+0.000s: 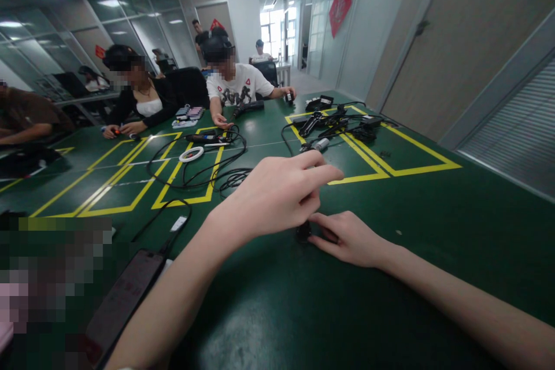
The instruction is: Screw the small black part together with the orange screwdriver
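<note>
My left hand (281, 193) hovers over the green table (433, 243), fingers curled and the forefinger stretched forward. Under it sits a small black object (303, 232), mostly hidden by the hand. My right hand (347, 238) rests on the table just right of that object, its fingers bent around it and touching it. I cannot make out what the black object is.
A phone (121, 300) on a cable lies near left. Black cables (203, 173), a white ring (191, 154) and yellow tape boxes (368, 167) fill the middle. More black devices (333, 121) lie far right. Two people sit across the table, others beyond.
</note>
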A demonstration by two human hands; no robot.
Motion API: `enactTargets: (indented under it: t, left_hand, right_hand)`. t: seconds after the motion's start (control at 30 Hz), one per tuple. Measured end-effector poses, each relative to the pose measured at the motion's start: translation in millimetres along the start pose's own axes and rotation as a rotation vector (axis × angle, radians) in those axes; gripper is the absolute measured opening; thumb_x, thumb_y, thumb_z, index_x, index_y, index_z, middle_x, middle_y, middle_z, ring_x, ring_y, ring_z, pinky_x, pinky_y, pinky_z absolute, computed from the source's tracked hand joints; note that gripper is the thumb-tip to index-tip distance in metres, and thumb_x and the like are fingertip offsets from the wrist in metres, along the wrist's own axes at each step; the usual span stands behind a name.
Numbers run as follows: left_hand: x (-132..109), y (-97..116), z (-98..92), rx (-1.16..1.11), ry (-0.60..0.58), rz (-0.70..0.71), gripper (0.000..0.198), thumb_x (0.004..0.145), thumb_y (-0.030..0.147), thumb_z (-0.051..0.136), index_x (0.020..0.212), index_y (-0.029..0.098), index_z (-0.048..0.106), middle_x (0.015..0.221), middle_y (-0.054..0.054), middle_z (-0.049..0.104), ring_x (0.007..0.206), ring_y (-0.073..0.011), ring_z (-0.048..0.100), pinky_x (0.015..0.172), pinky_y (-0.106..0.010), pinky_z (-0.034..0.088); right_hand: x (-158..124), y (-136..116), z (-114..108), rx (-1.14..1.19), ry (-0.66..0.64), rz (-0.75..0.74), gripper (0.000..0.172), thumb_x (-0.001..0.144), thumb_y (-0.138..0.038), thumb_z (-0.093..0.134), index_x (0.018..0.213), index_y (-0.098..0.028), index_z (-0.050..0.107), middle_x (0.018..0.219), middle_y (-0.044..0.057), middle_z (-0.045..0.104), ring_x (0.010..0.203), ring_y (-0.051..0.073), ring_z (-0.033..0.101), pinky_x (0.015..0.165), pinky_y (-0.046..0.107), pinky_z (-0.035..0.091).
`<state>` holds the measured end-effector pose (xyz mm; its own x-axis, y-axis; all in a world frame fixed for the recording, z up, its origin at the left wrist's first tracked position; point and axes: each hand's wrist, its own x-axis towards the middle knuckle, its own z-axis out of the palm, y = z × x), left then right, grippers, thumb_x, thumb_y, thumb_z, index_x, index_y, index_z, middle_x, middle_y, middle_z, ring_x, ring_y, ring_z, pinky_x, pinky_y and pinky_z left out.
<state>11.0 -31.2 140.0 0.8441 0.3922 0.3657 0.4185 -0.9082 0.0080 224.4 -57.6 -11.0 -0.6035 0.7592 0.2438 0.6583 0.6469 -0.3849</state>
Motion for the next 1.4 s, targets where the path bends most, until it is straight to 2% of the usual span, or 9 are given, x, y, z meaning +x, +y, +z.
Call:
enactTargets:
  t: [0.2,0.37,0.5,0.6,0.7,0.8,0.97,1.07,1.4]
  left_hand:
    - [-1,3,-2.8,-0.051,-0.004,0.017,0.040,0.083,0.014,0.054,0.119,0.018,0.071,0.110,-0.008,0.070,0.088,-0.0198,0.068,0.073,-0.030,0.049]
    - [-3,0,-0.2,-0.145,0.019,0.007,0.036,0.091,0.010,0.050,0.121,0.018,0.070,0.116,-0.009,0.071,0.087,-0.0163,0.068,0.071,-0.026,0.048]
    - [-2,0,2.3,-0.359,0.060,-0.032,0.032,0.092,0.009,0.057,0.120,0.017,0.071,0.102,-0.004,0.077,0.086,-0.0146,0.071,0.075,-0.024,0.049]
    - [-1,-2,0.8,-0.603,-0.026,-0.123,0.023,0.093,0.018,0.067,0.115,0.017,0.074,0.086,0.000,0.078,0.077,-0.0126,0.071,0.075,-0.022,0.052]
    - [0,-8,-3.1,-0.850,-0.247,-0.297,0.026,0.092,0.037,0.072,0.107,0.016,0.075,0.074,0.001,0.073,0.051,-0.0085,0.060,0.052,-0.019,0.047]
    - [1,-16,-6.5,-1.065,-0.384,-0.391,0.037,0.086,0.049,0.077,0.095,0.013,0.073,0.068,0.002,0.067,0.043,-0.0070,0.055,0.042,-0.018,0.041]
    - [0,-24,-4.1,-1.339,-0.361,-0.443,0.054,0.091,0.067,0.058,0.097,0.014,0.065,0.079,-0.002,0.066,0.048,-0.0110,0.063,0.044,-0.020,0.046]
    - [0,-27,0.2,-1.468,-0.376,-0.457,0.051,0.099,0.060,0.044,0.099,0.013,0.066,0.082,-0.004,0.066,0.049,-0.0122,0.064,0.045,-0.022,0.048]
    - [-1,-56,9.9,-1.616,-0.428,-0.486,0.042,0.093,0.056,0.060,0.093,0.014,0.060,0.092,-0.010,0.076,0.057,-0.0161,0.071,0.051,-0.023,0.054]
  right_hand:
    - [0,0,3,0.004,0.016,0.015,0.026,0.100,-0.033,0.055,0.118,-0.017,0.064,0.060,-0.003,0.060,0.048,0.015,0.053,0.052,0.027,0.027]
    - [1,-2,-1,-0.005,-0.023,0.029,0.028,0.099,-0.031,0.056,0.122,-0.017,0.063,0.061,-0.003,0.062,0.051,0.016,0.057,0.054,0.026,0.030]
    - [1,-4,-2,-0.006,-0.040,0.043,0.031,0.099,-0.031,0.057,0.125,-0.016,0.063,0.063,-0.002,0.064,0.054,0.016,0.059,0.056,0.026,0.033]
    - [0,-3,1,0.008,-0.020,0.035,0.031,0.098,-0.031,0.058,0.126,-0.017,0.063,0.064,-0.002,0.065,0.053,0.016,0.058,0.055,0.026,0.033]
    - [1,-2,2,0.028,0.004,0.020,0.033,0.098,-0.032,0.059,0.127,-0.018,0.064,0.064,-0.002,0.065,0.051,0.016,0.056,0.054,0.026,0.032]
    - [2,-4,1,0.039,-0.012,0.031,0.036,0.098,-0.032,0.059,0.129,-0.016,0.064,0.063,-0.002,0.065,0.051,0.016,0.056,0.054,0.026,0.032]
    - [3,-8,-3,0.032,-0.054,0.048,0.040,0.099,-0.033,0.058,0.134,-0.014,0.062,0.064,-0.001,0.065,0.055,0.016,0.060,0.057,0.025,0.034]
    - [3,-9,-4,0.031,-0.062,0.054,0.039,0.099,-0.033,0.058,0.132,-0.013,0.063,0.063,-0.002,0.064,0.054,0.016,0.059,0.057,0.025,0.035]
    - [3,-6,-2,0.013,-0.034,0.046,0.038,0.099,-0.034,0.059,0.132,-0.015,0.064,0.060,-0.004,0.060,0.052,0.015,0.057,0.057,0.025,0.034]
